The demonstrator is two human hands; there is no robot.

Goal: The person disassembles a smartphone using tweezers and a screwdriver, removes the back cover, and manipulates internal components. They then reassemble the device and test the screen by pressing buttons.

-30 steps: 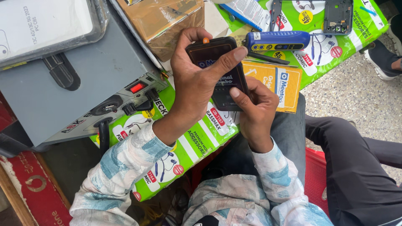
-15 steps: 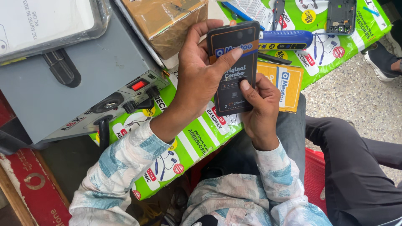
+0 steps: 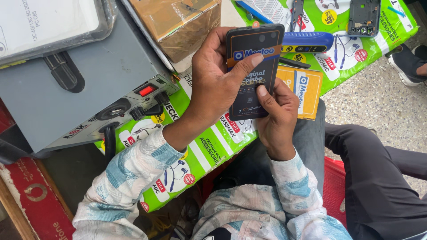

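1. A flat black packet [image 3: 254,71] with a blue and orange band across its upper part stands upright in the middle of the view, held above the green printed sheet [image 3: 209,146] that covers the work surface.
2. The left hand [image 3: 218,84] wraps the packet's left edge, fingers curled behind it and the thumb pressed across the front on the band.
3. The right hand [image 3: 278,115] grips the lower right corner, thumb on the front and fingers closed behind.
4. Just beside the packet's right edge lies a blue tool handle [image 3: 307,42], and below that a yellow card [image 3: 304,91].
5. A bare phone frame [image 3: 364,18] rests at the sheet's far end.
6. To the left sit a grey machine [image 3: 84,89] with a lit red switch and a brown cardboard box [image 3: 178,24].
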